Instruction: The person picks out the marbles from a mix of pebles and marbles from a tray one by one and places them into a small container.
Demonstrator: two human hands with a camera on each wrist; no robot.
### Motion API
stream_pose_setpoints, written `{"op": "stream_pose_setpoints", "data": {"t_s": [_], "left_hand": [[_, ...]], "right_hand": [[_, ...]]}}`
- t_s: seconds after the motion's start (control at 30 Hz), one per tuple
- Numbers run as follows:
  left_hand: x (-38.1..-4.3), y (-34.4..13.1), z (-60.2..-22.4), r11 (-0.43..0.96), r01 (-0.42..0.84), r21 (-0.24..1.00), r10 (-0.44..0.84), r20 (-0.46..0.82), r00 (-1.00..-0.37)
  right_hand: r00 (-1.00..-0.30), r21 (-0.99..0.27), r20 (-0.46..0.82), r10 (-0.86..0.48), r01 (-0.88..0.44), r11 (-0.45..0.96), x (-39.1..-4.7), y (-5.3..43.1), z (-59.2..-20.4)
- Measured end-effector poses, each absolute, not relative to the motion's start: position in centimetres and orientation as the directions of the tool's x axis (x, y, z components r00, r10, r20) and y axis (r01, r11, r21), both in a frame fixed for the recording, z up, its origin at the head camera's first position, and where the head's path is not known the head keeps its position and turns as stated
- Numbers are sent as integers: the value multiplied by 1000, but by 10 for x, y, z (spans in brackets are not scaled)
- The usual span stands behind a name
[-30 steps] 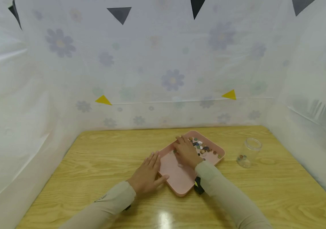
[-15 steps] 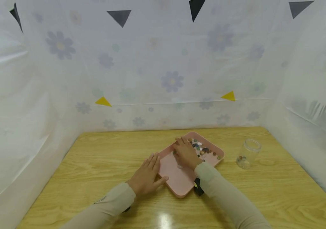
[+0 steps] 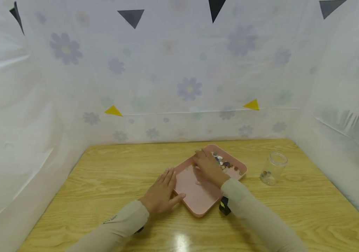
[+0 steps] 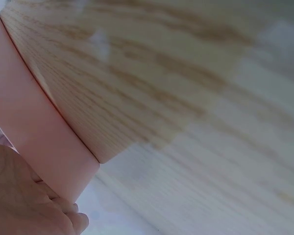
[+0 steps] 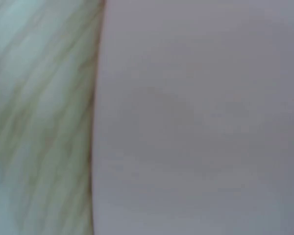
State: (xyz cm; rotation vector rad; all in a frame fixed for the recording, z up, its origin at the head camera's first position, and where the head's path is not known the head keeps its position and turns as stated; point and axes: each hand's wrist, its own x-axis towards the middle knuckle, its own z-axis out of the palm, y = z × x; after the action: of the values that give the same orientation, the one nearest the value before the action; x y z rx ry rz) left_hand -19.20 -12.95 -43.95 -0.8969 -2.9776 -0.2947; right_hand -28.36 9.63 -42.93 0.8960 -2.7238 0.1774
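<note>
A pink rectangular tray (image 3: 195, 199) lies at an angle on the table. My left hand (image 3: 160, 193) rests along its left side, fingers straight on the rim and thumb over the near edge; in the left wrist view its fingers (image 4: 59, 215) touch the tray's outer wall (image 4: 49, 132). My right hand (image 3: 209, 168) reaches into the tray, its fingers bent down beside small coloured stones (image 3: 226, 164). A small orange piece (image 3: 193, 164) shows by its fingertips; whether they pinch anything is hidden. A clear flat piece (image 3: 198, 182) lies near the tray's middle.
To the right of the tray stands a clear open jar (image 3: 274, 169) with several small stones (image 3: 266, 173) at its bottom. The wooden table (image 3: 119, 161) is bordered by white flowered sheeting (image 3: 154, 87) behind and at both sides.
My right hand has shifted slightly right within the tray, and an orange piece now shows by its fingertips where a green one was. The left hand stays on the rim.
</note>
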Motion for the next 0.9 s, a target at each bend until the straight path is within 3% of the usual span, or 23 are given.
{"op": "stream_pose_setpoints", "data": {"t_s": [0.3, 0.5, 0.73, 0.9], "left_hand": [[-192, -128, -439, 818, 550, 167, 546, 70, -835], [-191, -127, -439, 821, 546, 168, 545, 58, -837], [-189, -127, -438, 817, 548, 179, 547, 59, -835], [-187, -129, -438, 818, 546, 180, 544, 62, -837]], "right_hand": [[-692, -6, 439, -573, -640, 768, -269, 125, -412], [-689, 17, 478, -545, -613, 790, -251, 152, -394], [-639, 60, 595, -487, -570, 820, -235, 195, -379], [-654, 46, 620, -434, -521, 852, -222, 225, -367]]}}
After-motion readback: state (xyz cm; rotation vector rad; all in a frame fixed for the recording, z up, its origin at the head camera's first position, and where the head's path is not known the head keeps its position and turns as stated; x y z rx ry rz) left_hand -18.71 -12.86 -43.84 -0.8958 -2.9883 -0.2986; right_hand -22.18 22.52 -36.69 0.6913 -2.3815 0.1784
